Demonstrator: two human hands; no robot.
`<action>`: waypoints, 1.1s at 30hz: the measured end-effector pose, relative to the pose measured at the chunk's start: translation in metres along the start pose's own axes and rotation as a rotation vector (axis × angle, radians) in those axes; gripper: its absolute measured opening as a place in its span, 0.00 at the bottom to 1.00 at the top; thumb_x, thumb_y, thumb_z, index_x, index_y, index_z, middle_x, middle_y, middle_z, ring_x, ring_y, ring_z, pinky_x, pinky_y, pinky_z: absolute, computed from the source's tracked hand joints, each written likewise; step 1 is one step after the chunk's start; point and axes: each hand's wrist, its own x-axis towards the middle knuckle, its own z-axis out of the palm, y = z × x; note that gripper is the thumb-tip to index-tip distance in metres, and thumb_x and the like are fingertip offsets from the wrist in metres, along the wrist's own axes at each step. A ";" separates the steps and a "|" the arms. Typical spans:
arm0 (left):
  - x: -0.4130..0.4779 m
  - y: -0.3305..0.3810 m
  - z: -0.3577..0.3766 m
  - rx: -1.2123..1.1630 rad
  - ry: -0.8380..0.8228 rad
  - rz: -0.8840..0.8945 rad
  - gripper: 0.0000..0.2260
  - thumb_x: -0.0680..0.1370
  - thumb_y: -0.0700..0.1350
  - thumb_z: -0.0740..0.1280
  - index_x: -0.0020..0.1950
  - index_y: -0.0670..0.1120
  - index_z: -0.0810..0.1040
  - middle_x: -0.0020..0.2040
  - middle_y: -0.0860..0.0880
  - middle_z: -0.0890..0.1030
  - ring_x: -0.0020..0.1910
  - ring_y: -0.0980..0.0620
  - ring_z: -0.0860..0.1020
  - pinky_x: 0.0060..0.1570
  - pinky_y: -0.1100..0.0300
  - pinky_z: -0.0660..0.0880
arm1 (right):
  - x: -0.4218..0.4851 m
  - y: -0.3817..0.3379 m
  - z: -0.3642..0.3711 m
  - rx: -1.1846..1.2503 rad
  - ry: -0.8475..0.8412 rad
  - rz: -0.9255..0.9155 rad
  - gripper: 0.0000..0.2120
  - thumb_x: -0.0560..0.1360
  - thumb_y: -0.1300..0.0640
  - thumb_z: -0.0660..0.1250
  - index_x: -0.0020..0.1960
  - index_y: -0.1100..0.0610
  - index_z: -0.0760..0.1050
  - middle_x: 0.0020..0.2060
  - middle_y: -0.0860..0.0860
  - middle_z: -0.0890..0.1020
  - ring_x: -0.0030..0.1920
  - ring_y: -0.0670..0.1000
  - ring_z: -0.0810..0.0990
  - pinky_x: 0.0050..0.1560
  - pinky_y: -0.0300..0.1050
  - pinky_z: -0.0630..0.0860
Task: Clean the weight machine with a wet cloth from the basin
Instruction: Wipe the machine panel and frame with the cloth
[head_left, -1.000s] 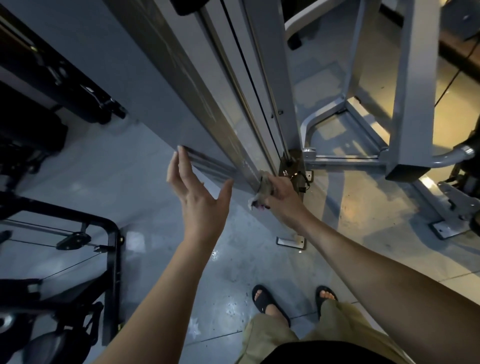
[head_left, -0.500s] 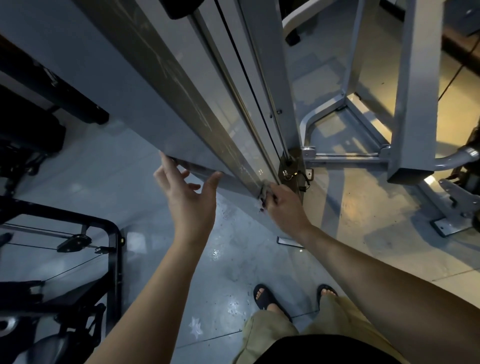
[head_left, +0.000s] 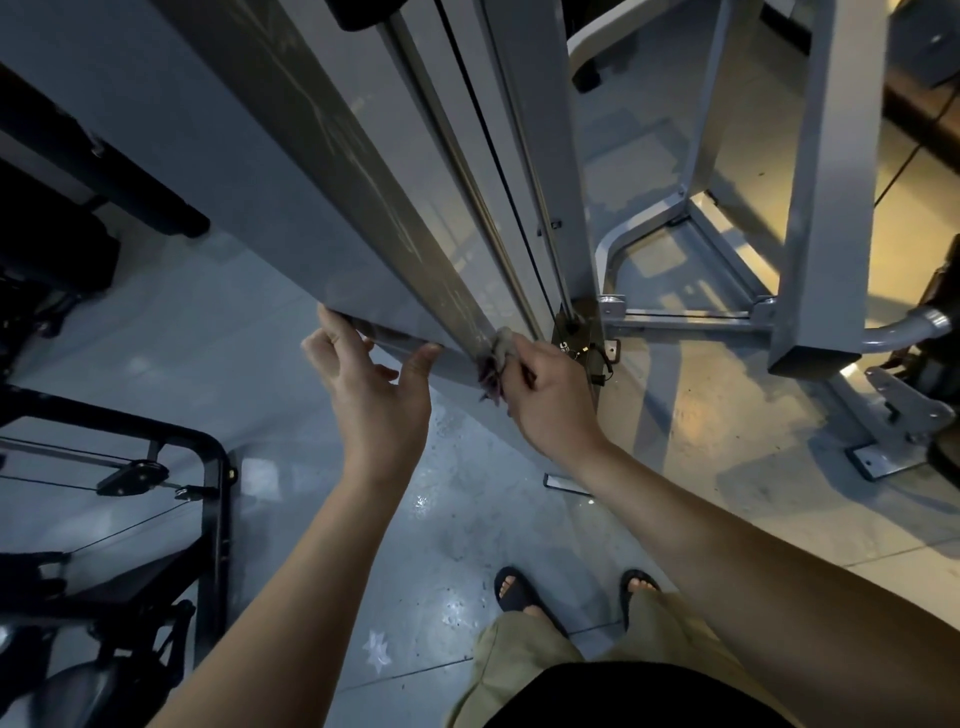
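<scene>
Left hand (head_left: 374, 395) raised, fingers loosely spread; right hand (head_left: 550, 395) fingers curled (pinching cloth (head_left: 496, 364))

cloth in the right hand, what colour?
Pale grey with a purplish lower end, in dim light. Head view shows it: cloth bunched in the right hand.
</scene>
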 end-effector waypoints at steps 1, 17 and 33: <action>0.000 0.000 0.000 0.001 0.002 0.000 0.48 0.74 0.40 0.77 0.84 0.48 0.49 0.60 0.53 0.61 0.56 0.55 0.70 0.47 0.66 0.75 | 0.001 0.004 0.000 0.000 -0.011 -0.019 0.09 0.82 0.60 0.61 0.50 0.58 0.80 0.36 0.52 0.77 0.38 0.52 0.77 0.39 0.45 0.71; 0.002 -0.001 -0.003 0.013 0.016 0.048 0.43 0.74 0.42 0.78 0.79 0.51 0.54 0.56 0.58 0.60 0.60 0.45 0.71 0.44 0.70 0.75 | -0.001 0.008 -0.003 -0.059 -0.042 0.029 0.11 0.83 0.60 0.60 0.44 0.50 0.75 0.38 0.49 0.78 0.41 0.50 0.77 0.42 0.51 0.74; 0.002 0.000 -0.004 0.020 -0.006 0.012 0.38 0.73 0.43 0.77 0.74 0.53 0.58 0.53 0.63 0.59 0.62 0.44 0.72 0.55 0.43 0.79 | 0.006 -0.032 -0.012 -0.032 -0.012 -0.064 0.08 0.81 0.66 0.63 0.50 0.58 0.80 0.37 0.46 0.75 0.39 0.41 0.78 0.41 0.41 0.74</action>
